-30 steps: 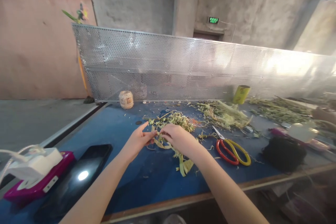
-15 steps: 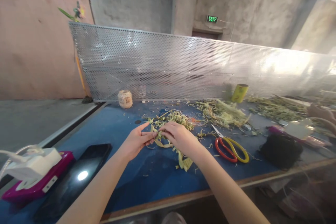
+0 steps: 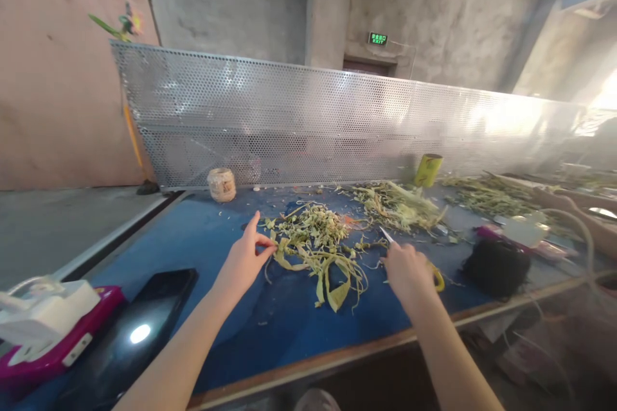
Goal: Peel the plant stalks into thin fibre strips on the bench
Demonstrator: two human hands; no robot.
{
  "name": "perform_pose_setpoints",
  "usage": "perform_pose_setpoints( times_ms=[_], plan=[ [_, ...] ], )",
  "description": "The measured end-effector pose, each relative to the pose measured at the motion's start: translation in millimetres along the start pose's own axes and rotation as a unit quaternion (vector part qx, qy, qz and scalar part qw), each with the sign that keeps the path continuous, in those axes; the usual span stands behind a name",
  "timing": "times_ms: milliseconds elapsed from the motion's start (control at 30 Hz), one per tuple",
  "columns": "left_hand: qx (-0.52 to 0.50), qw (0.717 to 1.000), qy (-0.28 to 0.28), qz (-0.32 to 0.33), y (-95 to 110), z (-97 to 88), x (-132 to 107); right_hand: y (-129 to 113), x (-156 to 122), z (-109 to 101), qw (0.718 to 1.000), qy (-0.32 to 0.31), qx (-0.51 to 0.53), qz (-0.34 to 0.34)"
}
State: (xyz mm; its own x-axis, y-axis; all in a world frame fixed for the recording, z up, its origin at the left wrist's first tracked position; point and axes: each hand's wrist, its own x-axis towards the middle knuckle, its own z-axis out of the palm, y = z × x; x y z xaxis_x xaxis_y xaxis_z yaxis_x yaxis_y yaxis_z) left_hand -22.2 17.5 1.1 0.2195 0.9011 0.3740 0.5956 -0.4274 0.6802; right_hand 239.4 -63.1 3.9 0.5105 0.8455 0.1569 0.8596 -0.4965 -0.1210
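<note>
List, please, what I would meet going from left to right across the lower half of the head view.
Magenta power strip, black smartphone, left hand, heap of plant cuttings, right hand, unidentified black object.

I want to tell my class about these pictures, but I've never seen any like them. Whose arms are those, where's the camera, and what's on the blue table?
There's no robot here! Those are a person's own bare arms. The camera sits on that person's head, looking forward and down, so every picture shows about what they'd see.

The left hand seems to pinch a pale green plant strip. The right hand covers the handles of the scissors; I can't tell how tightly it holds them.

On the blue table are a pile of plant bits, a phone, a pale roll and a yellow-green tube.
</note>
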Motion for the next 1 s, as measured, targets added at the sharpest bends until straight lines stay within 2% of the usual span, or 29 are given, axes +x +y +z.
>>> perform_pose_setpoints(
  times_ms=[67, 133, 267, 367, 500, 633, 733, 867, 900, 933, 1000],
  plan=[
    [0.009, 1.000, -0.004, 0.026, -1.5, 2.4, 0.8, 20.4, -0.2, 4.5, 0.997, -0.032, -0.033, 0.066],
    [0.029, 0.999, 0.002, 0.043, -3.0, 4.0, 1.9, 31.3, 1.0, 6.6, 0.994, -0.067, -0.036, 0.078],
    [0.071, 0.996, -0.019, 0.058, -5.6, 5.0, 3.7, 33.6, 11.3, 5.5, 0.991, -0.113, -0.054, 0.051],
    [0.105, 0.990, -0.039, 0.088, -7.6, 5.6, 4.8, 34.1, 29.5, 1.7, 0.986, -0.157, -0.055, 0.024],
    [0.131, 0.984, -0.035, 0.113, -8.2, 4.9, 5.1, 45.3, 56.9, -11.1, 0.970, -0.240, -0.039, -0.015],
    [0.128, 0.985, -0.013, 0.116, -7.0, 3.5, 3.9, 62.9, 65.8, -28.1, 0.952, -0.305, 0.008, -0.031],
    [0.119, 0.986, -0.006, 0.120, -7.3, 4.2, 3.6, 75.4, 63.3, -37.4, 0.947, -0.315, 0.062, -0.026],
    [0.112, 0.989, -0.021, 0.095, -5.3, 4.2, 3.4, 86.0, 57.2, -49.3, 0.948, -0.259, 0.185, -0.024],
    [0.106, 0.990, -0.022, 0.087, -3.8, 3.6, 3.1, 85.2, 53.6, -52.4, 0.935, -0.254, 0.246, -0.025],
    [0.100, 0.991, -0.022, 0.081, -2.1, 2.8, 2.7, 82.0, 48.6, -55.1, 0.911, -0.264, 0.317, -0.017],
    [0.091, 0.993, -0.022, 0.073, 1.9, 0.9, 1.6, 67.7, 33.6, -58.3, 0.823, -0.338, 0.455, -0.011]
  ],
)
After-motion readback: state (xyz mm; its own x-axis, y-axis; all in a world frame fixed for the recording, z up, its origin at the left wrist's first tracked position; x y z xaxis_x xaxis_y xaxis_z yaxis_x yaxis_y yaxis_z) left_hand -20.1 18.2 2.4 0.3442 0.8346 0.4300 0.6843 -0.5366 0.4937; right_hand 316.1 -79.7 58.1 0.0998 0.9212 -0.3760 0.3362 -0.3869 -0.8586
